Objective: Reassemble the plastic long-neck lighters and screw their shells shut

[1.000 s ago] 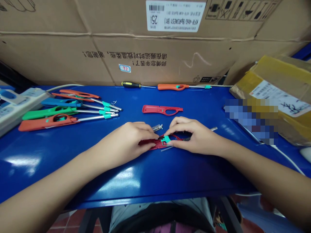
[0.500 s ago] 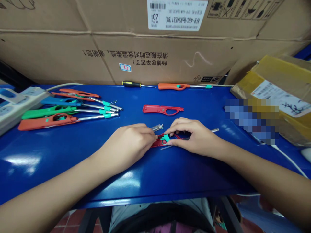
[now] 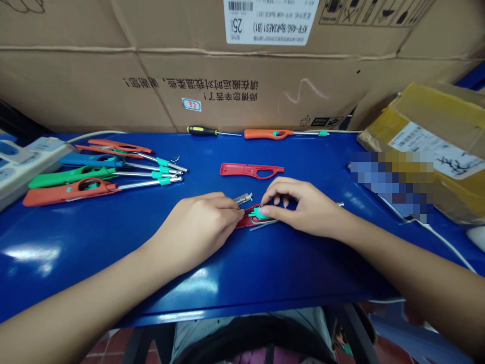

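Note:
A red lighter shell half lies on the blue table between my hands, partly covered by them. My left hand is closed, its fingertips gripping the shell's left part beside a small dark piece. A clear fuel tank with a metal valve end shows just beyond these fingers. My right hand has its thumb on a green trigger that sits in the shell, with the index finger bent against it. Further back, the other red shell half lies apart. A metal tube's tip pokes out beyond my right hand.
Several lighters, among them an orange one and a green one, lie at the left by a white power strip. A screwdriver and another orange lighter lie along the cardboard. A taped box stands right.
My right thumb has moved onto the green trigger, which now sits turned and lower in the red shell. My left hand keeps its grip. The view has shifted slightly.

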A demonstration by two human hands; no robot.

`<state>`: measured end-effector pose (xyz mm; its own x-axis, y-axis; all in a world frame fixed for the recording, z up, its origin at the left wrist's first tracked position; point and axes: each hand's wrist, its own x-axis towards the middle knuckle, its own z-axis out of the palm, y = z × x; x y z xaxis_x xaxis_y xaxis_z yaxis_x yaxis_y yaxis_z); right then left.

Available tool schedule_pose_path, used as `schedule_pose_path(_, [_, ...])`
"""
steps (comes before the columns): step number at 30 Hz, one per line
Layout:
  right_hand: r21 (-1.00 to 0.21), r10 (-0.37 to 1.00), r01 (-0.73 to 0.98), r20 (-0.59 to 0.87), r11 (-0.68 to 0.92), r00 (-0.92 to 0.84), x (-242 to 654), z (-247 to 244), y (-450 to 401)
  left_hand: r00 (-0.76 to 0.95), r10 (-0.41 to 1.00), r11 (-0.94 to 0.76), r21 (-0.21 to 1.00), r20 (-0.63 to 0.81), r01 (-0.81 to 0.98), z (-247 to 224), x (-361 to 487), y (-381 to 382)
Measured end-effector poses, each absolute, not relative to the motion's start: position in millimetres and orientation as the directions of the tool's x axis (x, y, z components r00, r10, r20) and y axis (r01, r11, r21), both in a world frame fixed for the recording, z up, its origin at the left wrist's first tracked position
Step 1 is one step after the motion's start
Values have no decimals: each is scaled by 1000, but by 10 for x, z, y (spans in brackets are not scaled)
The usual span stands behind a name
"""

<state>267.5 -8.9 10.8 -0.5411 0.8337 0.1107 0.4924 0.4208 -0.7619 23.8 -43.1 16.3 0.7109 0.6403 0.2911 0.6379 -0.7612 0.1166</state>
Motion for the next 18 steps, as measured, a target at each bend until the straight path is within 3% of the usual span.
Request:
schedule_pose_path(9, [-680,662,451,67,578,-747,2839,248,-38,696,647,-756,140,312,639,167,252,-437])
schedule_pose_path(18, [-524,554,389,202,758,-808,2819,218,-56,667,681,-730,217,303,648,138,266,-417])
